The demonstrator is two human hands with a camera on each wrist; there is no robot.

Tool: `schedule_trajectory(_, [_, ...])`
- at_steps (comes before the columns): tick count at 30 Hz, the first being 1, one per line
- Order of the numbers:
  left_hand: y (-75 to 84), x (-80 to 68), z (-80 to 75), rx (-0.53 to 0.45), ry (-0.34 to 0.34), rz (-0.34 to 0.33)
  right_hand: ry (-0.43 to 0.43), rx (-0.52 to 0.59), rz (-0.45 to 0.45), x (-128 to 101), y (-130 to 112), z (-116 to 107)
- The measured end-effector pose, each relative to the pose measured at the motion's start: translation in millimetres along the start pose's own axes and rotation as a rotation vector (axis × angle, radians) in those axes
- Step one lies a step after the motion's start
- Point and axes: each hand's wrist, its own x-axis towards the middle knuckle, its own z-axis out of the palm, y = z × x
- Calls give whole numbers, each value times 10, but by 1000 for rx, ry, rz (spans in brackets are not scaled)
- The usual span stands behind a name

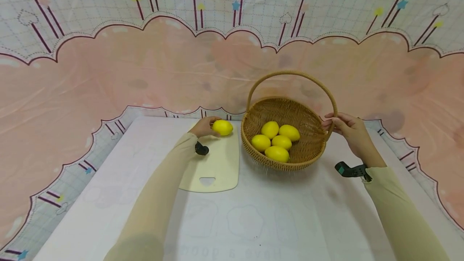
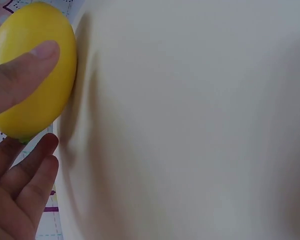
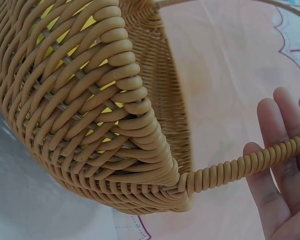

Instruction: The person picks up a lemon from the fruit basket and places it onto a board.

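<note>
Thumb and fingers of the left hand [image 1: 204, 127] grip a yellow lemon [image 1: 223, 128] from its left side. In the left wrist view the thumb lies across the rind, while the lower fingers curl loosely near the small green tip at one end. The lemon is over the far end of a cream cutting board [image 1: 217, 164]; whether it touches the board, I cannot tell. The right hand [image 1: 349, 129] holds the wrapped wicker handle [image 1: 292, 72] low on its right side, the cane running across the fingers.

That handle arches over a woven wicker basket [image 1: 282, 167], just beside the board on its right and tilted so that its mouth faces the wearer. Five lemons [image 1: 277, 154] lie clustered inside it, and their yellow shows through gaps in the weave in the right wrist view. The board's near end has a cut-out grip hole.

Each wrist bears a dark device below a pale sleeve. Under everything spreads a white tabletop [image 1: 90, 180] with faint printed outlines. Behind and around it hangs a cloth [image 1: 203, 71] patterned with peach clouds, stars and hearts on sticks, and a pale grid.
</note>
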Motion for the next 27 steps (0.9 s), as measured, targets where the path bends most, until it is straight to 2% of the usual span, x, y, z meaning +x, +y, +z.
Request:
schedule_trajectory(7, [-57,18,-7,-32,2,1,6,-22,11,1,-1,-1])
schedule_trajectory(22, [-55,19,20,-57,37,23,-11,-2,-19,-11,-15,0])
schedule_trajectory(27, [-28,13,38,-69,37,0,-14,-6,-23,-8,-14,-1])
